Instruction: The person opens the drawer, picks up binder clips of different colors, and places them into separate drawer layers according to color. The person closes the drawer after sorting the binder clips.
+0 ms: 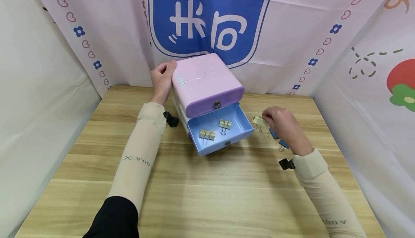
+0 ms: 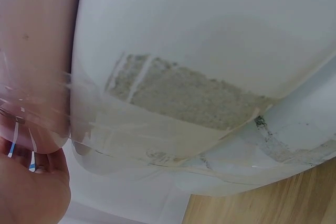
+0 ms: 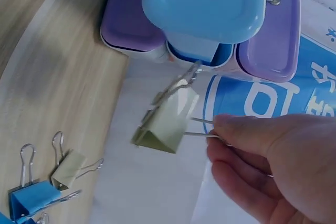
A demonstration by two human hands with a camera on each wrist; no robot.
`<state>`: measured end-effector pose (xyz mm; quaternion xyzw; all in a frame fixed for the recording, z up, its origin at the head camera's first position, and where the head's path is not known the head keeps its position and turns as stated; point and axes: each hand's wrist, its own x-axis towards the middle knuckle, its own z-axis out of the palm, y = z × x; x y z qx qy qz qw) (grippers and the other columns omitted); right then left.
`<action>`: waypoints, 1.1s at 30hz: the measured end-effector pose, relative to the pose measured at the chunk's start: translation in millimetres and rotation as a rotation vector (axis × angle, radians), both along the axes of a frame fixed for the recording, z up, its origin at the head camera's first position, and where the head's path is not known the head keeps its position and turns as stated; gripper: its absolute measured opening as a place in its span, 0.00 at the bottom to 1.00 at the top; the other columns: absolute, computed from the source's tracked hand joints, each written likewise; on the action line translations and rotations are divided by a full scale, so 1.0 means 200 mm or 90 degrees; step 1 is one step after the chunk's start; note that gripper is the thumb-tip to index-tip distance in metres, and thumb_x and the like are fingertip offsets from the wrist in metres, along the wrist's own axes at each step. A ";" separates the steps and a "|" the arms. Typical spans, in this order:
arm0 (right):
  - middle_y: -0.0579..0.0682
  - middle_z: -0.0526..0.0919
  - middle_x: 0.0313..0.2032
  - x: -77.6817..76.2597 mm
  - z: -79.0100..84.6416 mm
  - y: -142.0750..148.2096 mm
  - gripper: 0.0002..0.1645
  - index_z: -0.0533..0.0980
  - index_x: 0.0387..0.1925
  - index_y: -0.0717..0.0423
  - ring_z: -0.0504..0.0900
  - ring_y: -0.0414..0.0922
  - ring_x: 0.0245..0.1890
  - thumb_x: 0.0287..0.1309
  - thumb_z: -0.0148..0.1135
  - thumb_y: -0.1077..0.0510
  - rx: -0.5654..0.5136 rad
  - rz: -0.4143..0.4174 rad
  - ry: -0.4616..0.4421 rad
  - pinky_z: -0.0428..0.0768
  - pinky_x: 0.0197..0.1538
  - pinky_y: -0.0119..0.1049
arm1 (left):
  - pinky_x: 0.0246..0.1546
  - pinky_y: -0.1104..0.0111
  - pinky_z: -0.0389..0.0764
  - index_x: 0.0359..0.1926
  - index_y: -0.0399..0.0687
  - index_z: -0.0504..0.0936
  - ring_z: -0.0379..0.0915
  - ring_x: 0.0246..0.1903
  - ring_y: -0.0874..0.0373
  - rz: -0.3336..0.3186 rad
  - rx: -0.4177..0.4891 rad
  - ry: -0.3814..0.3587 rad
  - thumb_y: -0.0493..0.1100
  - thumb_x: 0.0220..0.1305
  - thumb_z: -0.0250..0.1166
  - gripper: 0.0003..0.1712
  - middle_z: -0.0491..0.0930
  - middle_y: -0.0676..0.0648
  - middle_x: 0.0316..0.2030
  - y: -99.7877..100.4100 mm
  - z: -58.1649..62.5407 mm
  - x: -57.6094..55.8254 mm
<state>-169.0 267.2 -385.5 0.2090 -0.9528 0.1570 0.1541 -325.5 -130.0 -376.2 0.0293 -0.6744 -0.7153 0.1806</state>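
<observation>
My left hand (image 1: 162, 79) grips the back left corner of a small drawer box (image 1: 207, 81) with a pink top. In the left wrist view its fingers curl behind the pink edge. The blue drawer (image 1: 242, 122) is pulled out, and two gold-yellow binder clips (image 1: 206, 134) lie inside it. To the right of the drawer, my right hand (image 1: 282, 124) pinches a pale yellow binder clip (image 3: 173, 114) by a wire handle, raised over the table. Below it on the table are another yellow binder clip (image 3: 69, 169) and blue binder clips (image 3: 34, 198).
The box stands at the back of the wooden table (image 1: 220, 194), close to a printed curtain (image 1: 285, 32). A purple drawer front (image 1: 210, 103) with a metal latch sits above the blue drawer. White cloth walls (image 1: 363, 94) border both sides.
</observation>
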 end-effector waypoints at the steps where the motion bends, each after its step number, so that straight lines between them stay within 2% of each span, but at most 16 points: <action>1: 0.60 0.90 0.38 0.01 0.01 0.00 0.04 0.86 0.39 0.66 0.89 0.54 0.37 0.68 0.67 0.68 0.000 -0.002 0.014 0.88 0.42 0.49 | 0.40 0.72 0.73 0.44 0.49 0.89 0.73 0.40 0.62 0.000 0.000 0.000 0.58 0.69 0.70 0.18 0.81 0.55 0.37 0.00 0.00 0.00; 7: 0.60 0.90 0.38 0.02 0.06 -0.03 0.02 0.85 0.39 0.65 0.89 0.54 0.37 0.65 0.69 0.70 -0.017 0.002 0.085 0.89 0.41 0.47 | 0.41 0.71 0.73 0.44 0.49 0.89 0.73 0.41 0.61 0.001 0.003 -0.001 0.58 0.69 0.70 0.18 0.80 0.55 0.37 0.00 0.00 0.00; 18: 0.59 0.90 0.37 0.07 0.15 -0.13 0.04 0.85 0.38 0.65 0.89 0.56 0.39 0.61 0.72 0.70 -0.036 0.062 0.173 0.88 0.45 0.49 | 0.41 0.71 0.73 0.44 0.50 0.88 0.73 0.41 0.61 -0.004 0.002 -0.003 0.59 0.70 0.70 0.18 0.80 0.55 0.38 0.00 0.01 0.01; 23: 0.58 0.91 0.38 0.08 0.18 -0.19 0.04 0.86 0.39 0.64 0.90 0.55 0.40 0.61 0.73 0.69 -0.035 0.086 0.189 0.88 0.48 0.49 | 0.42 0.71 0.73 0.45 0.50 0.88 0.73 0.42 0.61 -0.009 0.006 -0.003 0.59 0.70 0.70 0.19 0.81 0.55 0.39 0.00 0.01 0.01; 33: 0.56 0.92 0.39 0.08 0.20 -0.36 0.04 0.86 0.40 0.62 0.90 0.53 0.42 0.65 0.72 0.65 -0.038 0.132 0.177 0.88 0.51 0.48 | 0.42 0.71 0.73 0.46 0.49 0.88 0.73 0.42 0.61 -0.007 0.002 -0.006 0.59 0.70 0.70 0.19 0.81 0.54 0.39 0.00 0.00 0.00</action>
